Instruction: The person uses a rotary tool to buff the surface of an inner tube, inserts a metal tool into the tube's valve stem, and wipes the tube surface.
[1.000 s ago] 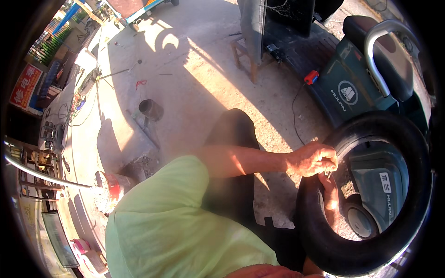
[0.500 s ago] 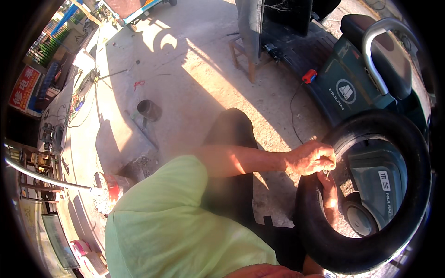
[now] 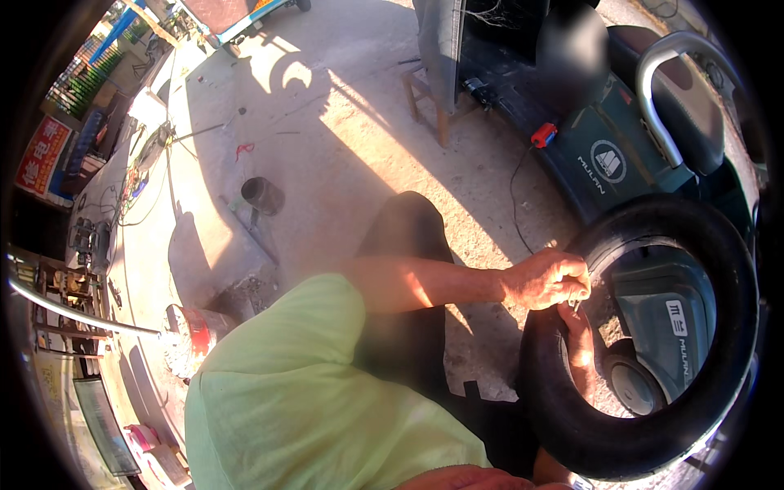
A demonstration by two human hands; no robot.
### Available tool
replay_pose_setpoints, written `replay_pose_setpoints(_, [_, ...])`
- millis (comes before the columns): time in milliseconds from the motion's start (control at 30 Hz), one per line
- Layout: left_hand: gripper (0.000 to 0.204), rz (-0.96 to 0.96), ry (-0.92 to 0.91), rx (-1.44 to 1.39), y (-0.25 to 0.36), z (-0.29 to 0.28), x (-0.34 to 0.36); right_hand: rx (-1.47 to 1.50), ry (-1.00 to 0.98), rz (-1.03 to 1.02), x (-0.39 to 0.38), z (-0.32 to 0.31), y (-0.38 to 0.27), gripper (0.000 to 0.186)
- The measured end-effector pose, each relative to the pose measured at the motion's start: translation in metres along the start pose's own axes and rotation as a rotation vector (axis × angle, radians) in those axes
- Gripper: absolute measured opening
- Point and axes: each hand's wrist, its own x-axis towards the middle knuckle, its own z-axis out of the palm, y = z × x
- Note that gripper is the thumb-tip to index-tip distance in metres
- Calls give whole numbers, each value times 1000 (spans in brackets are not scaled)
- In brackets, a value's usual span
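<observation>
Pressed together at the thumb and fingers, the left hand (image 3: 545,279) works at the ten o'clock of a black tyre (image 3: 723,245); anything between its tips is too small to make out. Just below it, the right hand (image 3: 577,321) comes up through the ring, its fingertips meeting the left's; whether it pinches something too, I cannot tell. The tyre stands toward four o'clock of the view, in front of a green body panel (image 3: 660,302) seen through its opening. A light green shirt (image 3: 318,400) fills seven o'clock, with a dark-trousered knee (image 3: 416,220) near the centre.

Farther out, at two o'clock, are a dark green vehicle body (image 3: 584,135) with a silver handrail (image 3: 649,90) and black seat (image 3: 690,106), and a small red block (image 3: 543,135) on a cable. A red-and-white bucket (image 3: 196,335) sits at eight, a dark cylindrical can (image 3: 263,196) at ten, a wooden stool (image 3: 443,126) toward one. Farthest, at eleven, shows a cart's bed (image 3: 229,12).
</observation>
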Motion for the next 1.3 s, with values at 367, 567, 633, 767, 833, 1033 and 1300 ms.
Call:
replay_pose_setpoints(367, [9,-69,23,-25,5,0,0,-43,-33,-18,8,-13,5,50])
replay_pose_setpoints(567, [8,-63,21,-40,6,2,2,-95,-30,-51,6,-10,0,50])
replay_pose_setpoints(633, [8,-55,17,-28,5,1,2,-98,-34,-49,9,-12,0,50])
replay_pose_setpoints(767, [6,-90,29,-79,8,1,-1,-84,-43,-31,14,-17,6,49])
replay_pose_setpoints(833, [6,-110,23,-87,10,2,0,-84,-45,-36,12,-20,5,49])
replay_pose_setpoints(1033, [13,-103,11,-94,9,-1,0,-94,-54,-34,15,-23,7,49])
replay_pose_setpoints(1300, [9,-61,22,-107,4,4,0,-127,-61,-31,18,-32,7,49])
